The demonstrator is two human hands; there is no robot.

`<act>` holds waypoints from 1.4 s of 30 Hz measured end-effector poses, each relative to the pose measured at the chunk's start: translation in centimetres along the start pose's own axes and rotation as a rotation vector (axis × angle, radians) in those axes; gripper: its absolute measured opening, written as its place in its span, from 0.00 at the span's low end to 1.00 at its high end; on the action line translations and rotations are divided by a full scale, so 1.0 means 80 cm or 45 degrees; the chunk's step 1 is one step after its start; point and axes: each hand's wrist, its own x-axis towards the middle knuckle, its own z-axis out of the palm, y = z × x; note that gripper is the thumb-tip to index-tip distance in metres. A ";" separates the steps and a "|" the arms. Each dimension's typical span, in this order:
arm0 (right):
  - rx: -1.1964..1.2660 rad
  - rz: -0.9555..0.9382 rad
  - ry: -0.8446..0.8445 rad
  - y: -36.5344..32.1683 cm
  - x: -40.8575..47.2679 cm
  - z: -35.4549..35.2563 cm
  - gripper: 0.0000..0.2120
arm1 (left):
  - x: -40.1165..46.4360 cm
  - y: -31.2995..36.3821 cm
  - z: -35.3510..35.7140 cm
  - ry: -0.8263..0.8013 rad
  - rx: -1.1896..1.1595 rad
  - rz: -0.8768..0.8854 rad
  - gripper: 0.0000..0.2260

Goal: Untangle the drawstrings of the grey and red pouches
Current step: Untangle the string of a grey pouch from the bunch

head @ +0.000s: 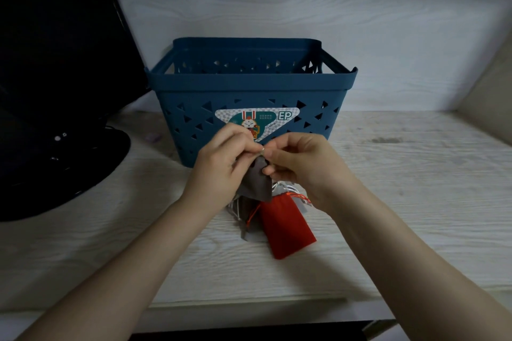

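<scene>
A grey pouch (256, 181) hangs lifted off the table between my two hands. My left hand (221, 166) pinches its top edge from the left. My right hand (302, 163) pinches the same top from the right, fingertips nearly touching. Below lies a red pouch (285, 225) flat on the table, its red drawstring (300, 198) running up under my right wrist. Silver-grey cords (286, 188) bunch between the two pouches, tangled with the red cord. More grey fabric (243, 209) lies under the lifted pouch.
A blue plastic basket (249, 83) with triangular holes and a sticker stands right behind my hands. A black monitor with its round base (63, 163) fills the left side. The pale wood table (401, 202) ends in a front edge close to me.
</scene>
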 end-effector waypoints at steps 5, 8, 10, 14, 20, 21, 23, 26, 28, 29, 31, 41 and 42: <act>-0.023 -0.012 -0.014 0.002 0.000 0.000 0.09 | 0.001 0.001 0.001 -0.007 -0.052 -0.057 0.01; 0.232 0.086 -0.014 -0.002 0.004 -0.004 0.10 | 0.004 0.009 0.004 0.040 -0.130 -0.223 0.06; 0.427 0.167 -0.009 -0.004 0.006 -0.006 0.10 | 0.003 0.012 0.007 0.027 -0.234 -0.316 0.04; 0.676 0.244 0.005 -0.002 0.005 -0.006 0.11 | 0.000 0.012 0.008 -0.071 -0.387 -0.248 0.03; 0.795 0.262 0.027 0.004 0.011 0.002 0.11 | -0.001 0.003 0.006 -0.139 -0.393 -0.159 0.04; 0.778 0.261 0.021 0.004 0.012 0.003 0.11 | -0.002 0.003 0.006 -0.130 -0.434 -0.188 0.04; 0.654 0.240 0.018 0.007 0.013 0.007 0.10 | -0.004 0.004 0.006 -0.080 -0.535 -0.285 0.08; 0.342 0.159 0.117 0.015 0.014 0.011 0.09 | -0.005 0.003 0.010 -0.044 -0.566 -0.455 0.08; 0.249 0.132 0.139 0.019 0.015 0.010 0.09 | -0.005 -0.001 0.015 -0.070 -0.530 -0.603 0.04; 0.250 0.138 0.125 0.020 0.016 0.008 0.10 | -0.006 -0.004 0.016 -0.087 -0.528 -0.666 0.04; 0.243 0.157 0.131 0.023 0.018 0.002 0.11 | -0.006 -0.006 0.019 -0.156 -0.521 -0.706 0.04; 0.220 0.149 0.157 0.032 0.024 -0.007 0.10 | -0.003 0.001 0.017 -0.266 -0.599 -0.793 0.09; 0.227 0.125 0.142 0.030 0.025 -0.008 0.09 | 0.000 0.001 0.016 -0.260 -0.590 -0.751 0.11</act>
